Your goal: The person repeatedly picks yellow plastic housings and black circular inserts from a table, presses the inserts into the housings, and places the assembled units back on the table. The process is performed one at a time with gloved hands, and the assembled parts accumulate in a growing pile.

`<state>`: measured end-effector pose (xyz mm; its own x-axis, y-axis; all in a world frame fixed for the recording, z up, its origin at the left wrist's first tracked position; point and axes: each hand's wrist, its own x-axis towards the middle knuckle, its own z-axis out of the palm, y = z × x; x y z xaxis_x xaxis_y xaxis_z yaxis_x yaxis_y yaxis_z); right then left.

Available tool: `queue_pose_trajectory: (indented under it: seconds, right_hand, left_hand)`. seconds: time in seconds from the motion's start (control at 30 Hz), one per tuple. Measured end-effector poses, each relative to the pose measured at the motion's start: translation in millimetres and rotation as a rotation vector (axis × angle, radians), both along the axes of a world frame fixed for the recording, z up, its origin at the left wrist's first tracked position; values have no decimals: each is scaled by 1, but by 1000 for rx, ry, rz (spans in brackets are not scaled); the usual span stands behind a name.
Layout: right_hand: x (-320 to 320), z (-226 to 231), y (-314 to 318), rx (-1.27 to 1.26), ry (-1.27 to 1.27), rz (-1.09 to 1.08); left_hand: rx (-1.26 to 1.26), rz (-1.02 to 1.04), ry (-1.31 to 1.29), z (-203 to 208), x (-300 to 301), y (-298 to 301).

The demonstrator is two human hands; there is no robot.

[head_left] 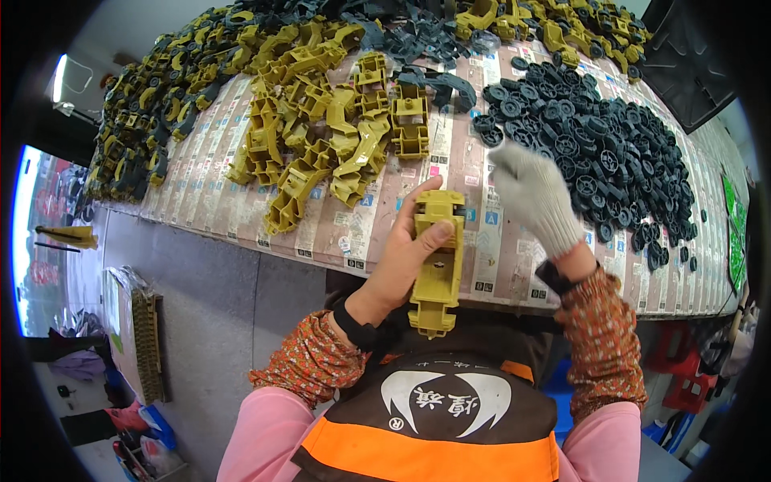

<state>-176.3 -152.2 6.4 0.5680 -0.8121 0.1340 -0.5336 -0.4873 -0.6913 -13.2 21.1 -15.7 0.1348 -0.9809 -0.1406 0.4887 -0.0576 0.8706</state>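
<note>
My bare left hand (401,257) is closed around a yellow plastic toy-vehicle body (438,273), held lengthwise over the table's front edge. Its thumb presses on the upper part, and the long open cavity shows below the thumb. My right hand (534,197), in a white knitted glove, is at the left edge of a heap of black toy wheels (598,145). The gloved fingers are drawn together, slightly blurred, with the tips close to a few outlying wheels. Whatever they may grip cannot be made out.
Loose yellow body parts (309,136) lie in a pile beyond my left hand. Dark plastic parts (418,40) are heaped at the back. Yellow-and-black assembled pieces (152,112) crowd the table's far left. Printed sheeting covers the table (369,213).
</note>
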Motion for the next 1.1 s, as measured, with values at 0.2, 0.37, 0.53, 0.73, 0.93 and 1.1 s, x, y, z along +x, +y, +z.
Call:
queue_pose_trajectory:
  seconds: [0.2,0.37,0.53,0.73,0.93,1.1]
  right_hand:
    - [44,-2,-80,-317,448,-215]
    - [64,-10,-80,-375,480,-141]
    - [43,-7,-55,-489,339,-46]
    - [12,39,47,501,-160,90]
    - [-15,13,113,288,-251,105]
    - [-16,21,137,235,-274,103]
  left_hand:
    - [132,39,306,1,22,4]
    - [154,50,327,-10,29,11]
    - [155,83,346,-9,26,11]
    - [113,140,396,-2,25,11]
    - [-5,201,267,6,14,1]
    - [-39,332,154,10,2,-1]
